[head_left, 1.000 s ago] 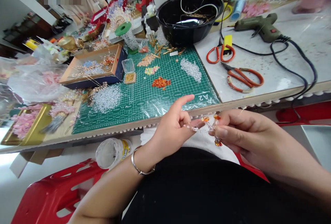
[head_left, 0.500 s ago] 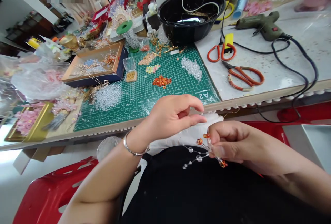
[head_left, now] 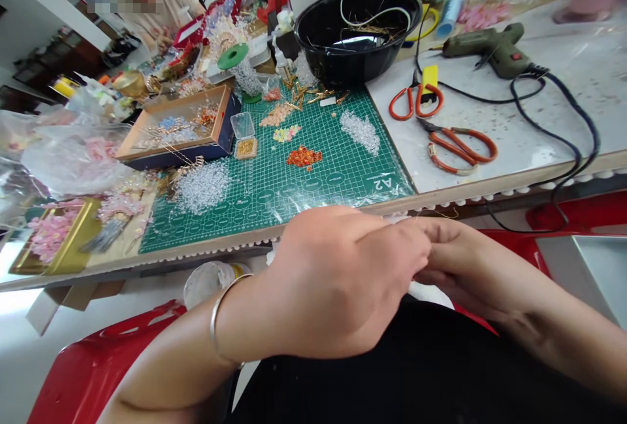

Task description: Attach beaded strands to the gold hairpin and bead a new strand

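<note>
In front of my lap the two hands meet. My left hand [head_left: 337, 280], with a silver bangle at the wrist, is closed, its back toward me and its fingertips against the right hand's fingers. Whatever it pinches is hidden behind it. My right hand [head_left: 453, 251] is also closed; the beaded wire spray with orange and clear beads seen in its fingers a moment ago is now covered by the left hand. Beyond the hands, a green cutting mat [head_left: 235, 212] bears orange beads [head_left: 304, 157], clear beads [head_left: 360, 131] and a larger pale bead pile [head_left: 202, 187].
To the right lie two orange-handled tools, pliers [head_left: 460, 146] and cutters [head_left: 404, 104], and a glue gun [head_left: 494, 48] with its cord. A black basin [head_left: 337, 58] stands behind the mat. At left is an open box [head_left: 179, 149] of ornaments. A person sits across the table.
My left hand has moved right and down, from open beside the right hand to closed against its fingers. The beaded spray has gone out of sight behind it.
</note>
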{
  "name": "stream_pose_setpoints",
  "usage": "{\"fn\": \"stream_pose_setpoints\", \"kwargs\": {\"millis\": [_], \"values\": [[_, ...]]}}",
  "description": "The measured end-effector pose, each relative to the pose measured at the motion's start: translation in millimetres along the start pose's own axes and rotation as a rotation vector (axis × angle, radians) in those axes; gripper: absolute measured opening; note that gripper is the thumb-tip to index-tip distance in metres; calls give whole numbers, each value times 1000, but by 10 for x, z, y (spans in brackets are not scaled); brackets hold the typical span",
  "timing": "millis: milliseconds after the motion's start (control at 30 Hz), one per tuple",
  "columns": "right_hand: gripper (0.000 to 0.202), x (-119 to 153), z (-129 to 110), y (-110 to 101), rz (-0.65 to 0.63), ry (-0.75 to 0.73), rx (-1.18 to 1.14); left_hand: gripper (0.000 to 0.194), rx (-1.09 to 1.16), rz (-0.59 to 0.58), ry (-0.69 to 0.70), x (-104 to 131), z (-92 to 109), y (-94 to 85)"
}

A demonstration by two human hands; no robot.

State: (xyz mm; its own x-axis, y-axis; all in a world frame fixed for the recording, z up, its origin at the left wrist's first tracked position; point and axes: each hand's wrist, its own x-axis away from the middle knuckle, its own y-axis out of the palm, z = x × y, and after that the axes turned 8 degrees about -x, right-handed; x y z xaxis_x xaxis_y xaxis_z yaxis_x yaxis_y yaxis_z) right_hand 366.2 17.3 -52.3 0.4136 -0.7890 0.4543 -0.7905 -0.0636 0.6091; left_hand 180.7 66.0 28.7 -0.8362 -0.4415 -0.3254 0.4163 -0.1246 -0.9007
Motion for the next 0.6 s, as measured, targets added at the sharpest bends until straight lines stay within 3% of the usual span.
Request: {"fn": "stream_pose_setpoints", "kwargs": {"millis": [133,233,367,467,600], "values": [[31,6,-21,-44,-22,19,-101,16,134,-131,-40,110,-26,-125],[29,-5,-32,-53,-44,53,-172,20,93,-192,-67,169,-33,-206],[29,-18,-40,-27,-42,79,-160,21,39,-207,-140,193,-49,-297],[30,-17,-45,9,-22,80,-117,19,64,-225,-109,177,-70,-344],[36,-12,-33,25,42,-2,15,18,-65,-242,-111,155,-30,-378]]}}
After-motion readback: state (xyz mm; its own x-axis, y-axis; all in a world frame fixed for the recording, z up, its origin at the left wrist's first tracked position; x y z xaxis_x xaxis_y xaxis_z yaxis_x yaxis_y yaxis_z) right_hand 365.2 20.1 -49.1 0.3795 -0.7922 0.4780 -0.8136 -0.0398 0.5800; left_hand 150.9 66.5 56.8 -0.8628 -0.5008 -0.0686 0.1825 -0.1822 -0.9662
